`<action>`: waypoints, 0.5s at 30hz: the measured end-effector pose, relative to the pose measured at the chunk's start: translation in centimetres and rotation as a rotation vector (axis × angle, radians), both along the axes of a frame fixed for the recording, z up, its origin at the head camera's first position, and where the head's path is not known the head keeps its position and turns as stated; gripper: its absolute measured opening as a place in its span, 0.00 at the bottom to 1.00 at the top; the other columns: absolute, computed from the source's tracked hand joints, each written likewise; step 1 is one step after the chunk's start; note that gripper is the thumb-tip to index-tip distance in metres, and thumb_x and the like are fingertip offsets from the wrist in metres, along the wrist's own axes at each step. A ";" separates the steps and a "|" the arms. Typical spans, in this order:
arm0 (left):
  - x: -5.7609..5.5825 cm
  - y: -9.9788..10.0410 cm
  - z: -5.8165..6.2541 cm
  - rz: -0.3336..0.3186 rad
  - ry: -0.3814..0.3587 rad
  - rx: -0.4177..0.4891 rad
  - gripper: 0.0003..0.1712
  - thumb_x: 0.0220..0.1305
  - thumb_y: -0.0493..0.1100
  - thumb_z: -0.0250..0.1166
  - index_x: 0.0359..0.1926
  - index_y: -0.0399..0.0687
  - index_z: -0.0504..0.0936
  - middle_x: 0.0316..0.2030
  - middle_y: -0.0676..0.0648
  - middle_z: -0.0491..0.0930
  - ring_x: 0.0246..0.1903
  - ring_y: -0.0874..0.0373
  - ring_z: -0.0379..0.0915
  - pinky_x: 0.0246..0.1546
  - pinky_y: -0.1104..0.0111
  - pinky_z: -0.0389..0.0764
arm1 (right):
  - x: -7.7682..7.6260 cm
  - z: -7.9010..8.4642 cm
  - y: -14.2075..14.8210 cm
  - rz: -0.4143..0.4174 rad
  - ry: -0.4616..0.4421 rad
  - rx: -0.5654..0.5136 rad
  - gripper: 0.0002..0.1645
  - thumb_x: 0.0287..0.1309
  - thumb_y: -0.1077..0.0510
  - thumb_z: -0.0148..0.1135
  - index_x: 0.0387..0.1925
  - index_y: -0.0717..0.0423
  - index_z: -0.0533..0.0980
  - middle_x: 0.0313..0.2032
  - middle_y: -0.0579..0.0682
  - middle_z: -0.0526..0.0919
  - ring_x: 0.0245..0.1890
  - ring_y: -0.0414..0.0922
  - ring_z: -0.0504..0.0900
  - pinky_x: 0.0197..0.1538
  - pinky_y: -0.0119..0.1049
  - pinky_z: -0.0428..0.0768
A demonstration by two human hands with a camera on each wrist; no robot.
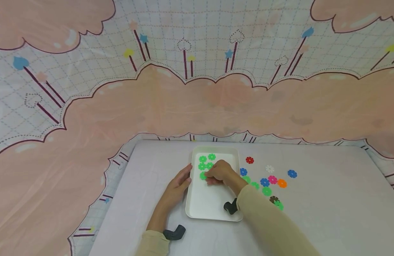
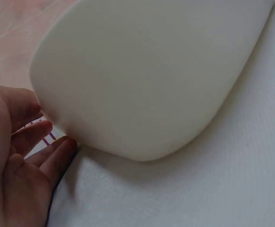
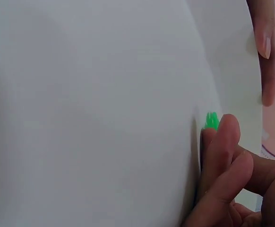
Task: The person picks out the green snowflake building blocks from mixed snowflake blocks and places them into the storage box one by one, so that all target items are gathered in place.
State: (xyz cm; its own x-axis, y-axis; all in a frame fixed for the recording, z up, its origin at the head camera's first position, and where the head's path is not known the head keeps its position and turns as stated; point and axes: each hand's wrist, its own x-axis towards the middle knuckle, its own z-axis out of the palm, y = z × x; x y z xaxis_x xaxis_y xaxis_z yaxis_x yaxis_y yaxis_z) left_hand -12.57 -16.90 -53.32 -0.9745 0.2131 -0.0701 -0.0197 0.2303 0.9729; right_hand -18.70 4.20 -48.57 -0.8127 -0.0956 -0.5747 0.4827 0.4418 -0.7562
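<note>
A shallow white tray (image 1: 212,209) lies on the table, with several green snowflake discs (image 1: 202,166) flat in its upper left part. My right hand (image 1: 220,171) reaches into the tray, its curled fingertips pinching the edge of a green snowflake disc (image 1: 203,175), lowest of the group. Part of that disc shows beyond the fingers in the right wrist view, and the fingers hide the rest. Along the tray's left side, my left hand (image 1: 179,183) rests its loosely extended fingers against the outer wall. The left wrist view shows those fingertips touching the tray wall (image 2: 137,85).
Loose discs are scattered on the white table (image 1: 337,199) right of the tray, among them a red disc (image 1: 249,160), a white disc (image 1: 269,169), an orange disc (image 1: 281,183) and a pink disc (image 1: 272,179). A patterned cloth (image 1: 216,103) hangs behind.
</note>
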 end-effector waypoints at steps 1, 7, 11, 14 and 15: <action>0.0 0.0 0.0 0.001 -0.002 0.000 0.30 0.77 0.43 0.57 0.77 0.58 0.65 0.77 0.55 0.61 0.77 0.50 0.57 0.76 0.52 0.62 | 0.0 0.0 0.0 -0.005 0.001 0.002 0.12 0.60 0.59 0.73 0.38 0.63 0.79 0.23 0.51 0.86 0.17 0.39 0.84 0.21 0.24 0.77; 0.0 0.1 0.0 0.003 -0.005 -0.001 0.30 0.77 0.44 0.57 0.76 0.60 0.65 0.77 0.56 0.61 0.77 0.52 0.56 0.76 0.53 0.61 | 0.0 0.0 -0.2 -0.026 0.012 0.008 0.10 0.58 0.60 0.74 0.33 0.63 0.82 0.21 0.52 0.87 0.16 0.39 0.84 0.19 0.24 0.78; 0.0 0.1 0.1 0.003 -0.015 -0.004 0.30 0.77 0.44 0.57 0.76 0.60 0.65 0.77 0.56 0.61 0.77 0.51 0.56 0.76 0.53 0.62 | 0.0 0.1 -0.3 -0.038 0.017 0.017 0.10 0.56 0.60 0.75 0.32 0.63 0.82 0.21 0.52 0.87 0.16 0.40 0.85 0.19 0.24 0.78; -0.1 0.0 0.1 0.000 -0.014 -0.009 0.30 0.77 0.43 0.57 0.77 0.60 0.65 0.78 0.56 0.60 0.78 0.51 0.56 0.76 0.54 0.62 | -0.1 0.0 -0.5 -0.057 0.011 0.030 0.11 0.56 0.60 0.76 0.31 0.63 0.82 0.20 0.52 0.87 0.16 0.40 0.85 0.19 0.24 0.78; -0.1 0.0 0.1 0.000 -0.012 -0.011 0.30 0.78 0.43 0.57 0.77 0.60 0.65 0.78 0.56 0.60 0.78 0.52 0.56 0.76 0.55 0.62 | -0.1 0.0 -0.6 -0.062 0.011 0.034 0.11 0.55 0.60 0.76 0.31 0.63 0.82 0.20 0.53 0.87 0.16 0.41 0.85 0.19 0.24 0.78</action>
